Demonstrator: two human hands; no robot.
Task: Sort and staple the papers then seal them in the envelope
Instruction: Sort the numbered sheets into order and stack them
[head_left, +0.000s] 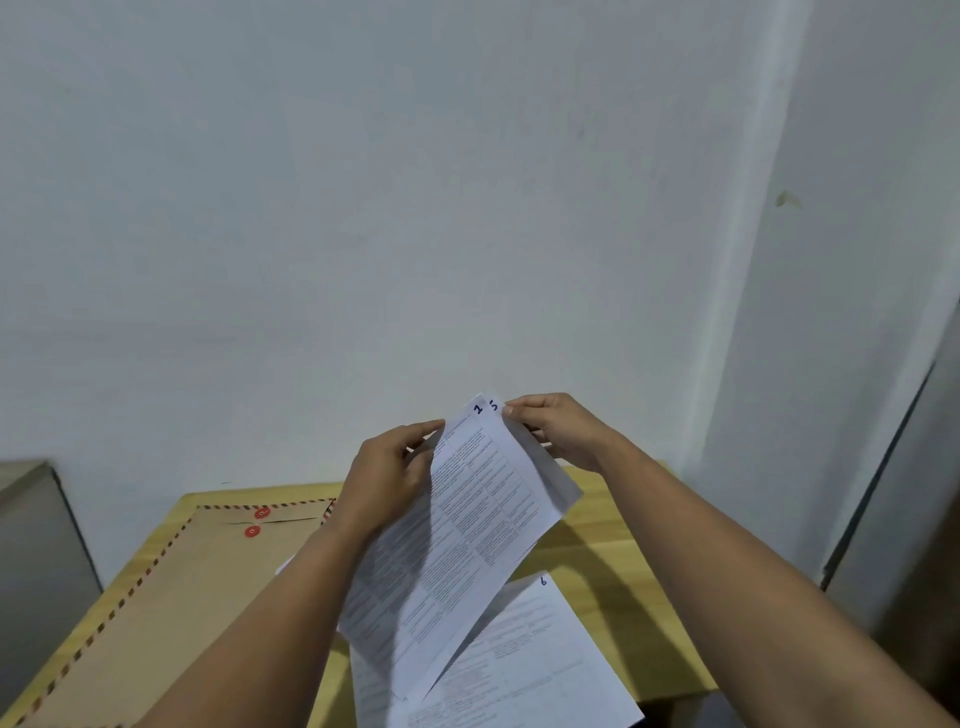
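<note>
I hold a small stack of printed papers (467, 530) up above the table, tilted, with handwritten numbers at the top corners; the front sheet reads 2. My left hand (387, 475) grips the stack's left edge. My right hand (558, 428) pinches the top right corner of a sheet behind the front one. Another printed sheet marked 6 (530, 654) lies flat on the table below. A large brown envelope (171, 587) with a striped border and two red string buttons lies at the left on the table. No stapler is in view.
The wooden table (618, 571) stands against a pale wall. A grey box-like object (36, 551) sits at the far left beside the table. A dark vertical edge (883, 467) runs down at the right.
</note>
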